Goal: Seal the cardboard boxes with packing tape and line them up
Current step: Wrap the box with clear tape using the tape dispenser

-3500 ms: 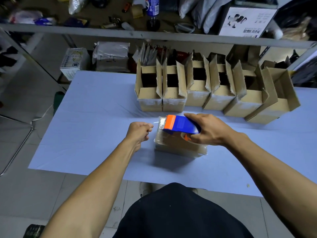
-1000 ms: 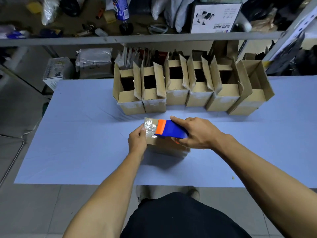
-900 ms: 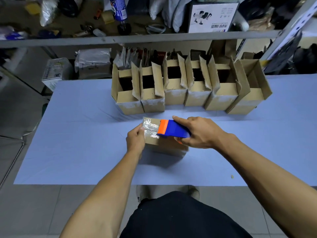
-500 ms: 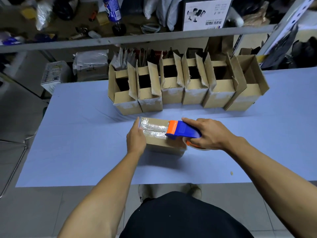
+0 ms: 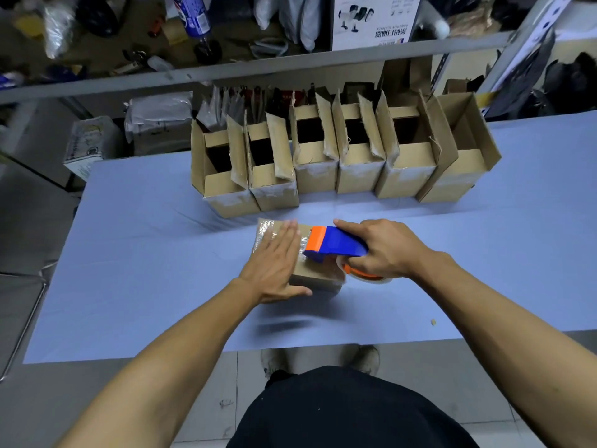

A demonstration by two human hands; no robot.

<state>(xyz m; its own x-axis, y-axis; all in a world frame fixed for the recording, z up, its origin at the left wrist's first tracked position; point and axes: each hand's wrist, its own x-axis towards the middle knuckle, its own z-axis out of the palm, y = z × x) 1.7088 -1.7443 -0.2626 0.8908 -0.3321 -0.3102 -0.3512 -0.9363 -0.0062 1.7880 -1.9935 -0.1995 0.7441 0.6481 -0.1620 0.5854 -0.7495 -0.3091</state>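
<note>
Right hand (image 5: 384, 248) gripped the tape dispenser (image 5: 332, 245), curled round it, at the box's (image 5: 315, 274) 3 o'clock end; left hand (image 5: 274, 263) pressed flat, fingers straight, on its 9 o'clock half.

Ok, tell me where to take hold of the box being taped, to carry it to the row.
Probably grip the box by its two short ends, coming down from above. It lies flat on the table, and its top is occupied: the left hand presses flat there and the tape dispenser, gripped by the right hand, rests on it.
</note>
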